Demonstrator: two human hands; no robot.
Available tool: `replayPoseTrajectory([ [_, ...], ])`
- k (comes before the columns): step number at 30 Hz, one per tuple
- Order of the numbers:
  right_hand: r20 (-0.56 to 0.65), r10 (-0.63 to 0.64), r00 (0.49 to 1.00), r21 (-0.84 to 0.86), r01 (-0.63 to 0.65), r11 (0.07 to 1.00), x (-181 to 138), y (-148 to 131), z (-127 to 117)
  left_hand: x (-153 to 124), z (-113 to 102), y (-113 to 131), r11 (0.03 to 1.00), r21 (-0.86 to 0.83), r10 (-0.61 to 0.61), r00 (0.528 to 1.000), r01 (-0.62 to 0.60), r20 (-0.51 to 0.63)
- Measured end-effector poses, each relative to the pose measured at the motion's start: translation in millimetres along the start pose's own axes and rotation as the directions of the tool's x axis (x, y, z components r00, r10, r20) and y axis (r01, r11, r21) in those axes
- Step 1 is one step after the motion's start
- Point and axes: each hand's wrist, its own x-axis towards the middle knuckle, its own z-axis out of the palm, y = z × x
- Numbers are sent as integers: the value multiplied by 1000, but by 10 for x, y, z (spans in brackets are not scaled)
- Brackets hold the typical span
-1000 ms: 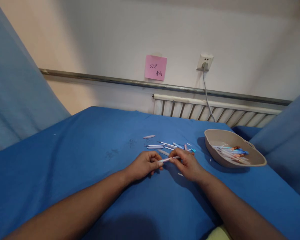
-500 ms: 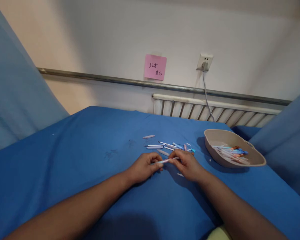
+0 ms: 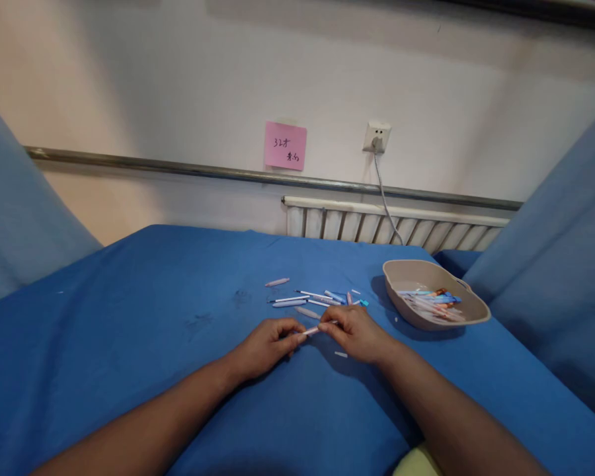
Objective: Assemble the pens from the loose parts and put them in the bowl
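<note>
Between my two hands is a slim pinkish pen (image 3: 311, 330), held just above the blue cloth. My left hand (image 3: 270, 344) pinches its left end between thumb and fingers. The fingers of my right hand (image 3: 357, 330) are closed round the other end, which they partly hide. Just beyond my hands lie loose pen parts: pale barrels (image 3: 290, 303), thin refills (image 3: 311, 293) and a blue piece (image 3: 334, 297). A pinkish barrel (image 3: 277, 281) lies apart at the back. Near my right wrist is a small white piece (image 3: 341, 354).
A beige basin (image 3: 439, 264) holding several pens (image 3: 436, 304) stands on the right of the blue cloth (image 3: 143, 317). Behind are a radiator (image 3: 347, 221), a metal rail (image 3: 203, 173), a wall socket (image 3: 377, 137) with a cable, and a pink note (image 3: 285, 145). Blue curtains hang at both sides.
The view has shifted, so the scene sits further left and slightly lower. Both hands still hold the pen; my right hand has come a little closer to the left one.
</note>
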Motion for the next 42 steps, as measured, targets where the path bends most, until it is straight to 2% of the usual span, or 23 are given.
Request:
replayPoseTrajectory([
  [6,-111,124,986,120,-111,987,-5,107,-152,40,-47,-14,995,-98,-29,997,22,-65],
  [10,-253,318,914,286,-244,927,2,410,-281,79,-59,-56,983,-184,-46,990,21,-133],
  [12,-295,362,884,287,-280,916,-1,567,-351,99,-63,-85,970,-241,-75,983,33,-166],
  [14,-289,370,883,256,-301,919,-13,673,-390,114,-67,-112,956,-289,-102,978,46,-182],
  [17,-208,357,910,192,-320,928,-34,694,-339,124,-71,-139,945,-321,-125,975,61,-183],
  [24,-26,298,954,-16,-298,954,-6,392,-10,117,-67,-143,944,-324,-125,974,59,-188],
  [28,-118,339,933,-210,-357,910,17,396,-51,112,-68,-127,952,-298,-130,975,72,-180],
  [31,-195,402,895,-291,-444,847,15,501,-107,111,-70,-125,957,-280,-128,975,74,-181],
  [34,-209,439,874,-341,-486,805,5,582,-113,114,-72,-131,958,-278,-130,975,76,-182],
  [38,-194,446,874,-375,-486,789,-6,571,-94,117,-69,-135,959,-273,-123,976,70,-179],
  [42,-211,384,899,-396,-437,807,25,490,-79,117,-63,-133,963,-263,-119,974,66,-193],
])
